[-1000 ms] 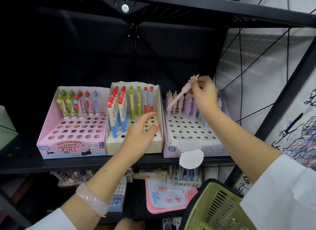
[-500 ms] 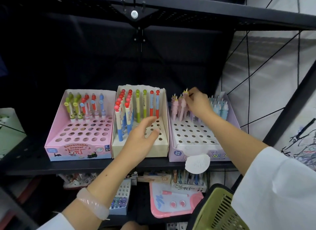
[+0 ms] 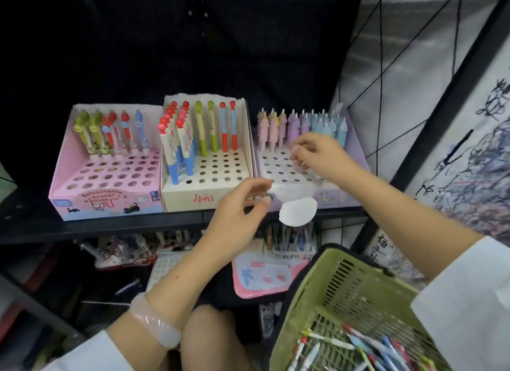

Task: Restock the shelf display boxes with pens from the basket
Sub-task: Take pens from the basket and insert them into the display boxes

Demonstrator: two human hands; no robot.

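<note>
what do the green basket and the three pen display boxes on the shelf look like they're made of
The green basket looks like moulded plastic: matte, scuffed walls pierced by even slots. The pink display box, the cream display box and the lilac display box look like printed cardboard: thin folded walls, punched round holes, and a ragged torn top edge on the cream one. Their finish seems matte to slightly glossy, though blur leaves that open.

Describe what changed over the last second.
The right hand put its pink pen into the purple box's back row, let go, and drew back empty. The left hand slid from the cream box toward the purple one. Boxes and basket stayed.
</note>
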